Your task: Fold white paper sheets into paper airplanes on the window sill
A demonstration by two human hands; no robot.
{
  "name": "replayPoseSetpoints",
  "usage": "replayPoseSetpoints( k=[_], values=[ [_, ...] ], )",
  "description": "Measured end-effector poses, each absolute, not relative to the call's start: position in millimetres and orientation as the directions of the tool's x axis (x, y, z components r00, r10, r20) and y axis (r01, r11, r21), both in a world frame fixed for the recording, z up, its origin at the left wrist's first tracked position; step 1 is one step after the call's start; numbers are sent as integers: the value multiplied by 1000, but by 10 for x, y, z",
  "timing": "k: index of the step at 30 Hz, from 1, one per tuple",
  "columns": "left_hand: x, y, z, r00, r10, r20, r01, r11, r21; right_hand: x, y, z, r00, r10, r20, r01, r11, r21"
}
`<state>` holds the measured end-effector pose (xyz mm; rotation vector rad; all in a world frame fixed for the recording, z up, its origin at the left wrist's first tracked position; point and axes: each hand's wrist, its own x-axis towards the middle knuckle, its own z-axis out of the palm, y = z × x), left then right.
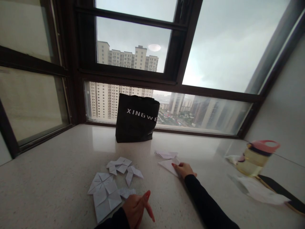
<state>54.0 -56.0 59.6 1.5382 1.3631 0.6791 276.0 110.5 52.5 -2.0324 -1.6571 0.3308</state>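
My right hand [185, 170] reaches out over the white counter, its fingers closed on the near edge of a folded white paper piece [168, 165]. Just behind that lies another flat folded paper [166, 154]. Lower down, my left hand [136, 210] hovers near the counter's front with thumb and finger apart and nothing visible in it. Beside it on the left rest folded paper squares [105, 197], partly overlapping. Several small folded paper units [122, 165] lie above them. A small paper piece [126, 192] shows just behind my left hand.
A black bag [137, 121] with white lettering stands at the back by the window. On the right are a yellow bottle [254, 160] with a pink lid, a white tissue packet [262, 190] and a dark phone [282, 189]. Dark window frames border the counter [59, 159].
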Motion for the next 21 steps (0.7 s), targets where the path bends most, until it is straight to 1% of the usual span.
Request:
replayPoseSetpoints(
  k=[9, 21],
  values=[
    [532, -555, 573, 251, 960, -125, 427, 6, 904, 2841, 1138, 490, 250, 966, 69, 859, -188, -475],
    [522, -570, 584, 254, 958, -135, 400, 23, 916, 2761, 1081, 520, 232, 967, 106, 891, -168, -422]
  ],
)
